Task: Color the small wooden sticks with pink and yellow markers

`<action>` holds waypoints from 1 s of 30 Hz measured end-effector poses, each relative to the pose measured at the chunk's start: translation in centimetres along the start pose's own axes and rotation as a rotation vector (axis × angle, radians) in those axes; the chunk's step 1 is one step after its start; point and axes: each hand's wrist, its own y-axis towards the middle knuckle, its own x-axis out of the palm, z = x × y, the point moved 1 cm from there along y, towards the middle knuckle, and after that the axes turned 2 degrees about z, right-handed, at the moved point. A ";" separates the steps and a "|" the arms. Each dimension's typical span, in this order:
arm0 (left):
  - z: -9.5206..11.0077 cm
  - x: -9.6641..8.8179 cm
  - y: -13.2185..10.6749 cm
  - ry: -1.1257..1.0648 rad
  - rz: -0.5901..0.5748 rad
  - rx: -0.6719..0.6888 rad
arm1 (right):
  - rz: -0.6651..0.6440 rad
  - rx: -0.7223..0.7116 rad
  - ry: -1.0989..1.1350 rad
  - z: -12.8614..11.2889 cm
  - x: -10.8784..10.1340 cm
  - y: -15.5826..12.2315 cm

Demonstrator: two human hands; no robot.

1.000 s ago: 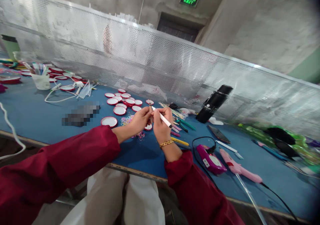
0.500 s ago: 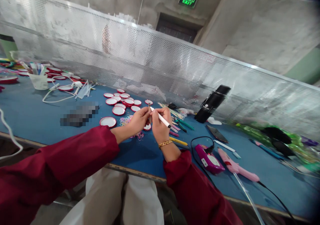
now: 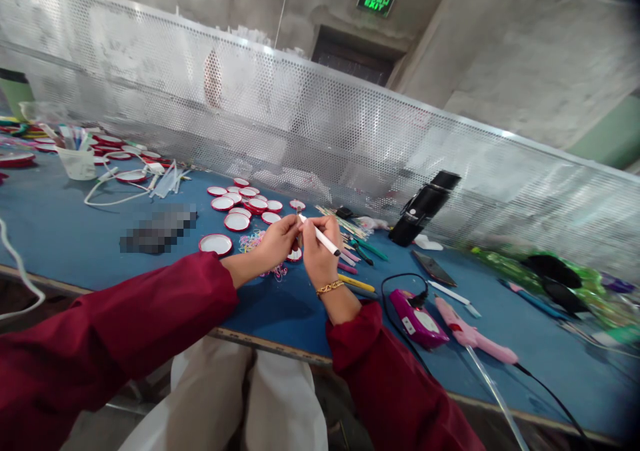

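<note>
My right hand [image 3: 323, 247] is closed around a white marker [image 3: 323, 237] with a black end, its other end pointing toward my left hand. My left hand [image 3: 279, 241] pinches a small, thin brownish piece [image 3: 299, 212] upright; its kind is too small to make out. Both hands meet above the blue table, fingertips close together. Just beneath them, partly hidden, lies a white lid [image 3: 295, 255]. Loose pastel rubber bands [image 3: 251, 241] are scattered beside my left hand. Behind it sits a group of red-rimmed white lids [image 3: 237, 221].
A purple power socket [image 3: 419, 319] and a pink glue gun [image 3: 473, 336] lie on the right. Farther back stands a black bottle [image 3: 425, 208]. Pens and pliers [image 3: 369, 249] lie beyond my right hand. A cup of pens [image 3: 77, 163] stands left. A perforated metal screen [image 3: 280, 104] borders the table.
Almost nothing differs. Both hands keep their place and their hold, with only a very slight shift of the marker.
</note>
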 end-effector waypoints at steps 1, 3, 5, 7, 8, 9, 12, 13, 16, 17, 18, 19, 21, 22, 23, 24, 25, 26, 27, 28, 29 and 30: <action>0.0 0.0 0.0 -0.007 -0.002 0.002 | -0.001 0.010 0.010 0.1 0.0 0.0; 0.1 0.1 0.0 -0.035 -0.007 0.002 | 0.001 0.032 0.036 0.3 0.1 0.0; 0.2 0.1 0.0 -0.060 -0.011 -0.003 | 0.010 0.043 0.051 0.5 0.2 -0.1; 0.3 0.2 0.0 -0.071 -0.006 -0.008 | 0.013 0.049 0.057 0.5 0.2 -0.1; 0.3 0.2 0.0 -0.071 -0.006 -0.009 | 0.012 0.047 0.056 0.4 0.1 0.0; 0.3 0.2 0.0 -0.069 -0.005 -0.008 | 0.011 0.043 0.052 0.3 0.1 0.0; 0.3 0.1 -0.1 -0.046 -0.002 -0.005 | 0.012 0.004 0.011 -0.3 0.0 0.0; 0.2 0.1 -0.1 -0.036 0.001 -0.005 | 0.016 -0.014 -0.010 -0.5 -0.1 0.1; 0.0 0.0 0.0 -0.013 0.011 -0.011 | 0.027 -0.048 -0.056 -0.8 -0.2 0.1; -0.1 0.0 0.0 -0.011 0.012 -0.011 | 0.028 -0.051 -0.061 -0.8 -0.2 0.1; -0.2 0.0 0.0 -0.011 0.009 -0.009 | 0.026 -0.047 -0.062 -0.8 -0.1 0.1; -0.2 0.0 0.0 -0.015 0.007 -0.007 | 0.024 -0.039 -0.058 -0.6 -0.1 0.1; -0.1 0.0 0.1 -0.028 0.001 -0.005 | 0.020 -0.005 -0.025 -0.3 0.0 0.1; -0.1 0.1 0.1 -0.033 0.000 -0.005 | 0.016 0.018 0.003 -0.1 0.0 0.0; 0.0 0.1 0.0 -0.037 -0.001 -0.006 | 0.011 0.038 0.031 0.0 0.1 0.0; 0.1 0.1 0.0 -0.039 0.000 -0.006 | 0.008 0.049 0.052 0.0 0.1 0.0; 0.1 0.1 0.0 -0.039 -0.001 -0.003 | 0.009 0.050 0.059 0.0 0.1 0.0; 0.2 0.1 -0.1 -0.035 -0.001 -0.001 | 0.011 0.040 0.049 -0.1 0.1 0.0; 0.2 0.1 -0.1 -0.028 0.000 0.001 | 0.015 0.023 0.027 -0.2 0.0 0.0; 0.3 0.1 -0.1 -0.020 0.002 0.000 | 0.019 0.005 0.001 -0.4 0.0 0.0; 0.3 0.1 -0.1 -0.012 0.002 -0.001 | 0.020 -0.008 -0.021 -0.5 0.0 0.0; 0.3 0.1 -0.1 -0.005 0.002 -0.003 | 0.020 -0.013 -0.030 -0.5 -0.1 0.0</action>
